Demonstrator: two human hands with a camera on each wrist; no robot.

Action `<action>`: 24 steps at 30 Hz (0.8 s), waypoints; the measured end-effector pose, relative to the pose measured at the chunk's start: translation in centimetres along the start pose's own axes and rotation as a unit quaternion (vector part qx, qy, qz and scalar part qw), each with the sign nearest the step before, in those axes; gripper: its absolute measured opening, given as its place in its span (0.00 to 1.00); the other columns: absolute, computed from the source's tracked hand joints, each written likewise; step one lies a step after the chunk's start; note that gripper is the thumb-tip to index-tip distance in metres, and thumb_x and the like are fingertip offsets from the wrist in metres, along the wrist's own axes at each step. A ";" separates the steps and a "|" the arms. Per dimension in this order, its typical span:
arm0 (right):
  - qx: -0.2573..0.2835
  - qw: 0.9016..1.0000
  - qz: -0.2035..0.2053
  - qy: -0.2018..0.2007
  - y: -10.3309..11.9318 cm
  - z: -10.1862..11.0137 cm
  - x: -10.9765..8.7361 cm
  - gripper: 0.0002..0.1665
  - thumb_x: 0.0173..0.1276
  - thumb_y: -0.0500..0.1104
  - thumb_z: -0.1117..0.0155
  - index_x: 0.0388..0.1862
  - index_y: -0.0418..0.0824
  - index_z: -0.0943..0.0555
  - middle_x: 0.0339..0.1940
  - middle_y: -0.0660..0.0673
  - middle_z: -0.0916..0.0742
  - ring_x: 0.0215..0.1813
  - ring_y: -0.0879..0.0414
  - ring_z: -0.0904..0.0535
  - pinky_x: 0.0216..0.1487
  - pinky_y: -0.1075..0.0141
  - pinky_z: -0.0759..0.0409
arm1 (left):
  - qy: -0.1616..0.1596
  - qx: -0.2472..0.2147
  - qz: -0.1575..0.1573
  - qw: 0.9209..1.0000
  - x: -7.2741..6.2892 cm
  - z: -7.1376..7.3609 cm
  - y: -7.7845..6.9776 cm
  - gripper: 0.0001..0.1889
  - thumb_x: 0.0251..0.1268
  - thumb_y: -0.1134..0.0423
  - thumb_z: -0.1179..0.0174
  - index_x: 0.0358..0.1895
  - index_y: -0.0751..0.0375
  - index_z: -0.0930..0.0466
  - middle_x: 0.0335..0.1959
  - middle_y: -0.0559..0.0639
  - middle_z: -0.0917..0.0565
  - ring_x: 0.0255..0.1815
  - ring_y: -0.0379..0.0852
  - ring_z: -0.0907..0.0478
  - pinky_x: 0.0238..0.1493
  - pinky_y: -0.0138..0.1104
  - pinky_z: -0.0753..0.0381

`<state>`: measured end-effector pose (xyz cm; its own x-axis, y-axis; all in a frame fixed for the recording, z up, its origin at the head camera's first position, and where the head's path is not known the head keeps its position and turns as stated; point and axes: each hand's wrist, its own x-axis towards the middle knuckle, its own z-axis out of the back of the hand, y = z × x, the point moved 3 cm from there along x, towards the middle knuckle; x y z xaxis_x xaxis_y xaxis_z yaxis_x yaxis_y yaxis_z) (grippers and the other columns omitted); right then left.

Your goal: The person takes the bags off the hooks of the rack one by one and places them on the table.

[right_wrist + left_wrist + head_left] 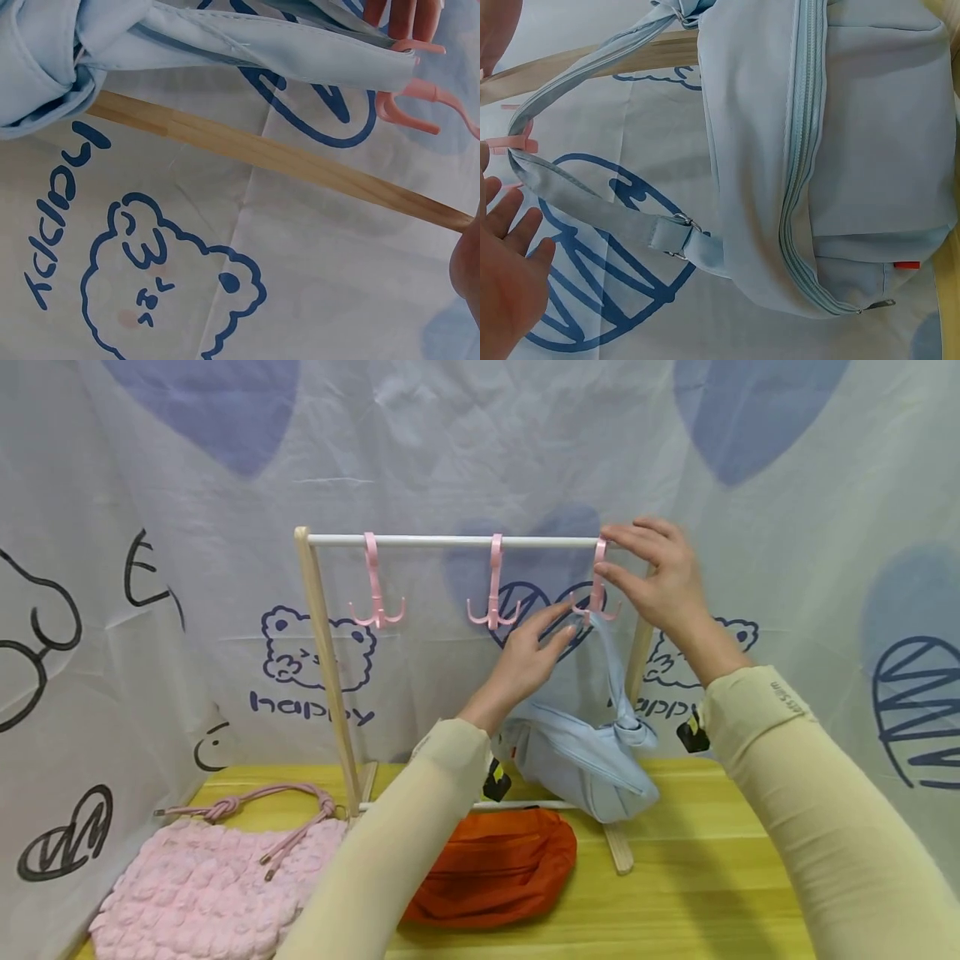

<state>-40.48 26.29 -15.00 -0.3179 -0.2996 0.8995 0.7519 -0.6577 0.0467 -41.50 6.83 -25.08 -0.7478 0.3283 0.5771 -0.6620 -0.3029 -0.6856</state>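
Observation:
A light blue bag (577, 760) hangs by its knotted strap (613, 664) from the right-hand pink hook (597, 585) on a white rail. My right hand (663, 572) holds this hook near its top, thumb against the stem and fingertips at the rail. Beside the strap's top loop is my left hand (525, 660), its fingers extended and slightly spread. In the left wrist view, the left hand (510, 262) has nothing in its grasp, and the strap (592, 202) runs over the hook (514, 142). The bag's zipper (802, 150) is closed.
Two more pink hooks, one at left (377, 585) and one in the middle (494, 585), hang on the rail (435, 540) of a wooden-legged rack. An orange-red bag (502, 868) and a puffy pink bag (217, 893) lie on the yellow table (697, 877). A printed curtain hangs behind.

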 end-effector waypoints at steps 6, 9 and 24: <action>0.009 1.000 -0.020 -0.006 -0.2 -0.4 -0.1 0.27 0.64 0.38 0.22 0.62 0.37 0.14 0.60 0.37 0.12 0.65 0.38 0.26 0.71 0.49 0.32 | 0.003 -0.003 0.011 1.000 0.4 -0.5 0.4 0.28 0.83 0.51 0.47 0.80 0.49 0.34 0.79 0.48 0.31 0.80 0.48 0.38 0.79 0.44 0.38; 0.015 0.999 -0.033 -0.006 -0.3 -0.4 -0.1 0.26 0.64 0.37 0.22 0.62 0.38 0.14 0.60 0.37 0.13 0.65 0.38 0.27 0.70 0.51 0.32 | 0.007 -0.008 0.015 1.000 0.4 -0.8 0.7 0.27 0.83 0.51 0.47 0.80 0.49 0.34 0.79 0.48 0.31 0.80 0.48 0.37 0.78 0.45 0.36; 0.016 0.999 -0.003 -0.039 -0.3 -1.1 -0.5 0.25 0.64 0.35 0.23 0.62 0.40 0.14 0.60 0.39 0.12 0.62 0.38 0.25 0.65 0.56 0.31 | -0.022 -0.027 -0.023 0.999 0.5 -1.3 1.2 0.22 0.79 0.57 0.40 0.72 0.51 0.23 0.62 0.56 0.22 0.65 0.53 0.24 0.68 0.43 0.23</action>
<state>-41.19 25.90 -15.88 -0.2781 -0.2401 0.9301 0.7683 -0.6367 0.0654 -42.60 7.81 -26.27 -0.7190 0.3000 0.6269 -0.6930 -0.2403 -0.6797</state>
